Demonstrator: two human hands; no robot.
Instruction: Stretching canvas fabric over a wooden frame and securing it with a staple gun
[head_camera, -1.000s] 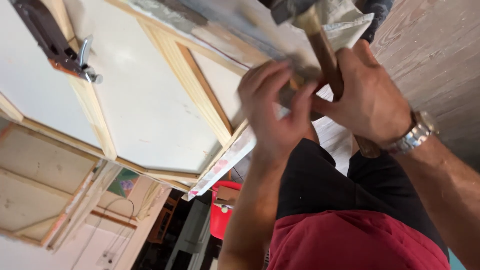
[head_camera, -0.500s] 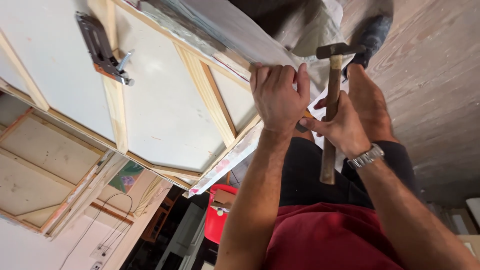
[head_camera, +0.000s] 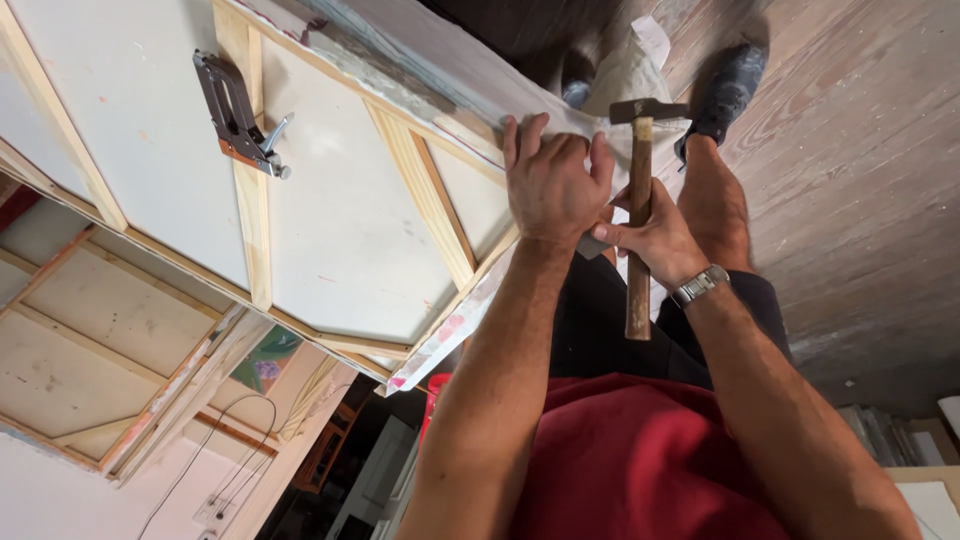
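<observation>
The person wears a red shirt (head_camera: 640, 460) and black shorts (head_camera: 600, 320). Both bare arms reach out to the near corner of a big stretched canvas with a pale wooden frame (head_camera: 340, 230), seen from its back.

The right hand (head_camera: 655, 235) is shut around the brown wooden handle of a hammer with a dark metal head (head_camera: 640, 190). The fingers wrap the handle about halfway up. The hammer stands upright, with its head just past the corner of the canvas and the end of the handle pointing back at the shorts. A silver wristwatch (head_camera: 700, 285) sits on that wrist.

The left hand (head_camera: 550, 185) lies flat on the near corner of the canvas, just beside the hammer. Its fingers are close together and press down on the white cloth folded over the edge of the frame.

Farther along, a grey metal staple gun (head_camera: 240, 115) lies on a wooden bar near the far edge of the canvas, well apart from both hands.

Past the corner, a dark shoe (head_camera: 725, 85) stands on the grey wooden plank floor (head_camera: 860, 180)
</observation>
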